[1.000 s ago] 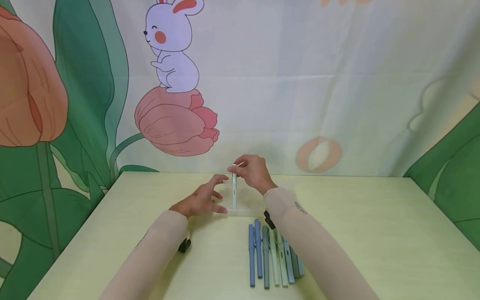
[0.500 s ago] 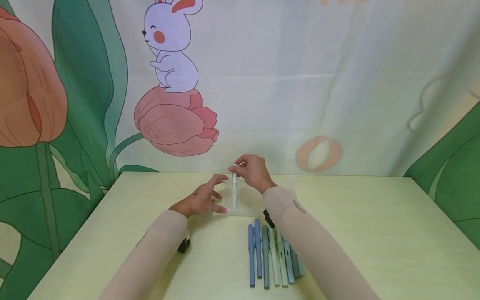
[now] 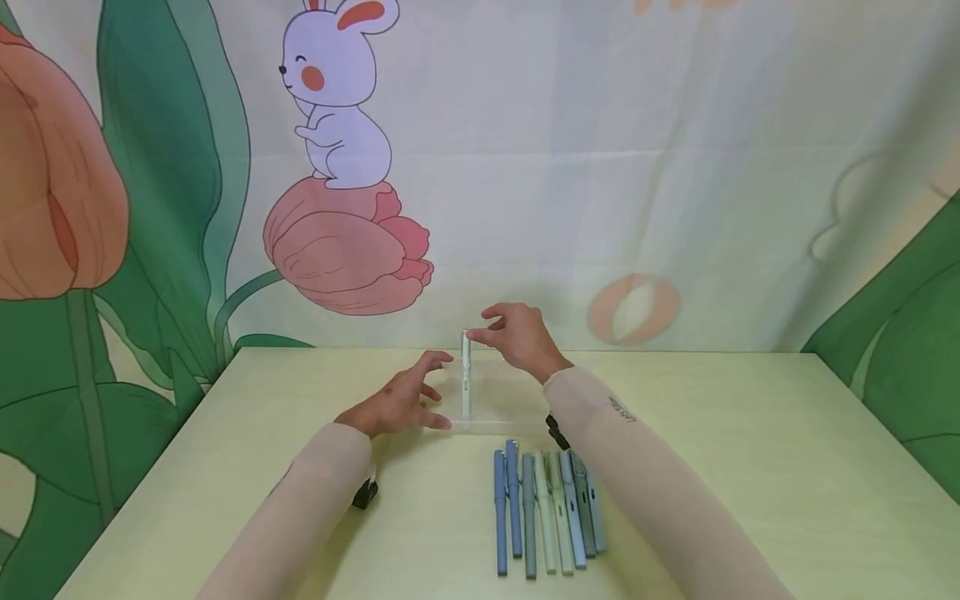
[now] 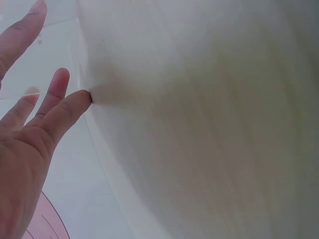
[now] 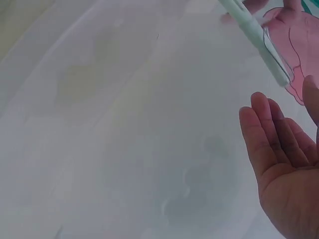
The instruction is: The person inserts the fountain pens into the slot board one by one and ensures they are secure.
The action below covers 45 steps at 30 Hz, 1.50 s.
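A pale mint pen stands upright at the left part of a clear stand near the table's back edge; its clip shows in the right wrist view. My right hand is beside the pen's top, and in the right wrist view its fingers are apart from the pen, holding nothing. Around the left end of the stand, my left hand spreads its thumb and fingers. In the left wrist view one fingertip touches down near the clear plastic.
Several capped pens in blue, grey-green and pale green lie side by side in front of the stand, partly beneath the right forearm. A printed cloth hangs behind the pale table.
My right hand has let go of the pen's top and drawn slightly to the right. The pen stays upright. My left hand keeps its place, and the head view has shifted a little.
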Each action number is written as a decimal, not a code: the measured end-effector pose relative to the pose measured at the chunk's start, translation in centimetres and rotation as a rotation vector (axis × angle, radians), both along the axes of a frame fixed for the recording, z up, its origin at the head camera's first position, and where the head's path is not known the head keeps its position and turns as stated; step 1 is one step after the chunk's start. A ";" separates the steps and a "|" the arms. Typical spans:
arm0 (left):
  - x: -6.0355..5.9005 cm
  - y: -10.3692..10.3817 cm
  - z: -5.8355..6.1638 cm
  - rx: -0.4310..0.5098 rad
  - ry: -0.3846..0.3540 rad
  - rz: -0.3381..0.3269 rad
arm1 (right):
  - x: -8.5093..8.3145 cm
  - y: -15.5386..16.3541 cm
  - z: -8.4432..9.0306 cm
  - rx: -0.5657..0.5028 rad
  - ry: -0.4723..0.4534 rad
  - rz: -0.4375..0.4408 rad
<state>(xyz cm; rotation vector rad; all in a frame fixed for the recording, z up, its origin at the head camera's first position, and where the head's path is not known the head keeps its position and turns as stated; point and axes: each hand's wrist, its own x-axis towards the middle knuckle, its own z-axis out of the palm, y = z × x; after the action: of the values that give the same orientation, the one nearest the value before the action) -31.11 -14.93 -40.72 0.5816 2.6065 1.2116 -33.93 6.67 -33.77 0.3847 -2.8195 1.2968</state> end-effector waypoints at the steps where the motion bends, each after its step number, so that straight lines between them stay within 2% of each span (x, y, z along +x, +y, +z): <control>1: 0.0 0.0 0.0 -0.005 0.002 0.004 | 0.2 0.5 0.2 0.005 0.001 0.004; 10: 0.1 -0.2 -0.1 -0.027 -0.008 0.018 | 2.1 5.7 0.6 0.031 -0.031 0.024; 19: 0.2 -0.6 -0.1 -0.049 -0.005 0.023 | 3.9 9.9 -0.6 0.008 -0.068 -0.015; 23: 0.2 -0.7 -0.1 -0.044 -0.006 0.024 | 4.7 11.3 -1.4 -0.043 -0.092 -0.015; 34: 0.4 -0.1 0.0 -0.041 -0.014 0.031 | 7.0 14.2 -3.6 -0.069 -0.135 -0.039; 45: 0.2 0.5 0.1 -0.041 -0.005 0.013 | 8.7 15.1 -5.4 -0.097 -0.187 -0.089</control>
<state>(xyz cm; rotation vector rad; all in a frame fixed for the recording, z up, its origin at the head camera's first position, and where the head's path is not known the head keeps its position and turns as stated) -30.93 -14.39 -40.64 0.5539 2.6279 1.1596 -25.26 21.77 -39.12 0.1394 -2.8668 1.5179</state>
